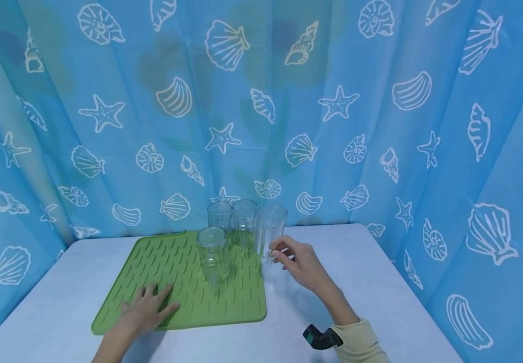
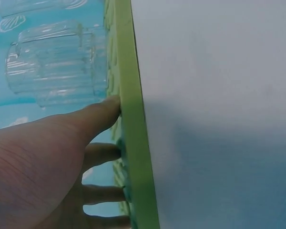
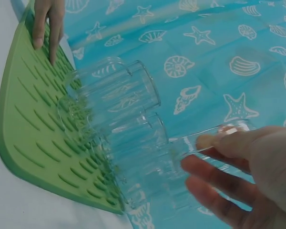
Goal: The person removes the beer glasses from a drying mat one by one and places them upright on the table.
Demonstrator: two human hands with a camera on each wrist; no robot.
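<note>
Fingers of my right hand [image 1: 299, 262] pinch a clear glass mug [image 1: 272, 222] at its lower right side, by what looks like its handle. That mug is beside the right edge of a green ribbed mat [image 1: 175, 302]; whether its base touches anything I cannot tell. My left hand [image 1: 143, 310] rests with spread fingertips on the front left of the mat, also seen in the left wrist view as a hand [image 2: 43, 167]. Nearest to it stands another glass mug [image 1: 213, 252]. Behind stand two more clear glasses [image 1: 219, 214], partly overlapping in the head view.
The mat lies on a white-covered table [image 1: 325, 312]. A blue curtain [image 1: 261, 126] with white shell and starfish prints hangs right behind the table's back edge and along the sides. A black band [image 1: 322, 337] is on the right wrist.
</note>
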